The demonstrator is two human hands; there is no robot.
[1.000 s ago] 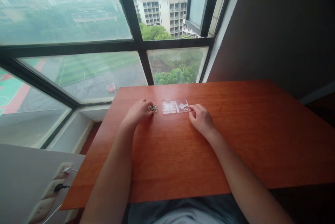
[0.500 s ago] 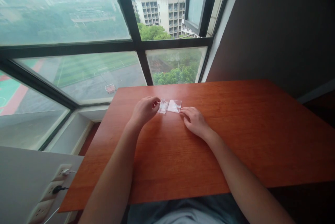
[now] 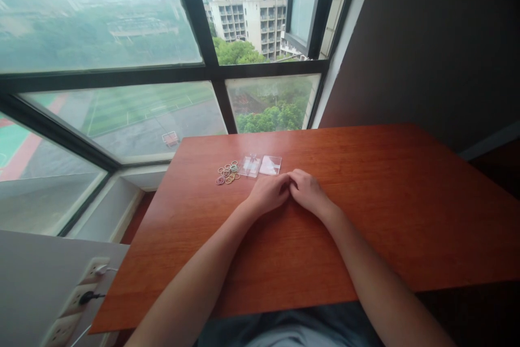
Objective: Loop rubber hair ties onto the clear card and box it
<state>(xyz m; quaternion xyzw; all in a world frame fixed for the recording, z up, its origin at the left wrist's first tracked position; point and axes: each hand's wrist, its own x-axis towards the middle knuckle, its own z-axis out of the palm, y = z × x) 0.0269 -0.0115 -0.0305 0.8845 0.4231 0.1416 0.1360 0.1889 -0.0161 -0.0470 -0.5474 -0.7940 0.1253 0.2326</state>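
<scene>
My left hand [image 3: 270, 193] and my right hand [image 3: 307, 191] meet fingertip to fingertip just above the table, in front of a clear plastic case. Both have their fingers curled in and closed. Anything between them is hidden or too small to make out. Behind them lie the case's two see-through halves side by side: the left half [image 3: 250, 166] has a small raised part at its far edge, the right half [image 3: 271, 165] is a flat square. Several small coloured rings [image 3: 228, 171] lie in a loose pile left of the case.
A reddish-brown wooden table [image 3: 390, 201] carries everything. Its far edge runs along large windows with a dark frame [image 3: 215, 68]. A grey wall [image 3: 410, 49] rises at the right. At the lower left, wall sockets [image 3: 77, 297] hold plugs with cables.
My left hand has moved right and nearer, from the left half of the case to my right hand's fingertips. The pile of rings it covered now shows. My right hand has barely moved.
</scene>
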